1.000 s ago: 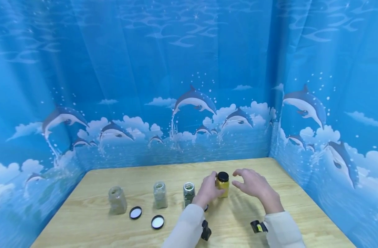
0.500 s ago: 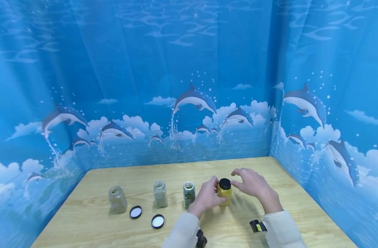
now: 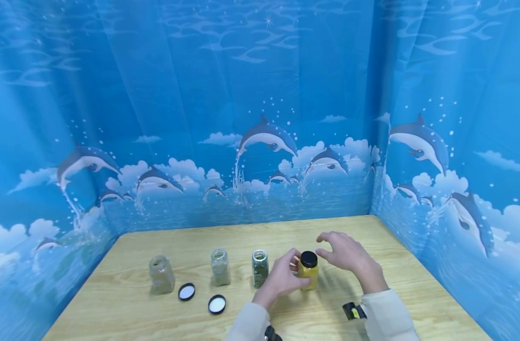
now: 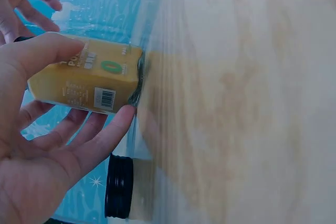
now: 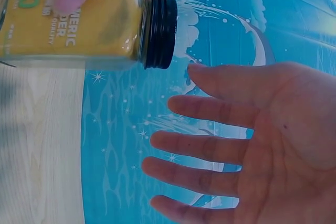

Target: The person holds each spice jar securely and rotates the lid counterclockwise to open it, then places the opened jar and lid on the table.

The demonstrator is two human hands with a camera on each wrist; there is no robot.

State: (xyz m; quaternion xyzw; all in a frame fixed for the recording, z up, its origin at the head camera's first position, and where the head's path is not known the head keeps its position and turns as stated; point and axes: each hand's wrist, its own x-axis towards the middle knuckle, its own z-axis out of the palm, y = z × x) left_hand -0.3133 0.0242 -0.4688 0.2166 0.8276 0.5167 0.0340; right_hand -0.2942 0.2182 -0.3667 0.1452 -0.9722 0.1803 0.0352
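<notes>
A glass jar of yellow turmeric powder (image 3: 308, 275), its black screw cap (image 3: 308, 258) on, stands in front of me in the head view. My left hand (image 3: 282, 278) grips the jar, thumb across the label and fingers around the other side. In the right wrist view the label (image 5: 62, 27) reads in part "MERIC". My right hand (image 3: 347, 254) is spread beside the cap, holding nothing; its thumb (image 5: 226, 81) points at the cap with a small gap between. A loose black lid (image 4: 119, 186) shows below my left fingers in the left wrist view.
To the left stand an open jar of green dried herbs (image 3: 260, 269) and two uncapped clear jars (image 3: 221, 270), (image 3: 162, 275). Two black lids (image 3: 186, 292), (image 3: 217, 304) lie white side up on the wooden table (image 3: 127, 312). A dolphin-print curtain (image 3: 200, 94) surrounds it.
My left hand now wraps the turmeric jar more fully, and both have come nearer to me. The right hand has barely moved; the jar's cap has dropped lower relative to it.
</notes>
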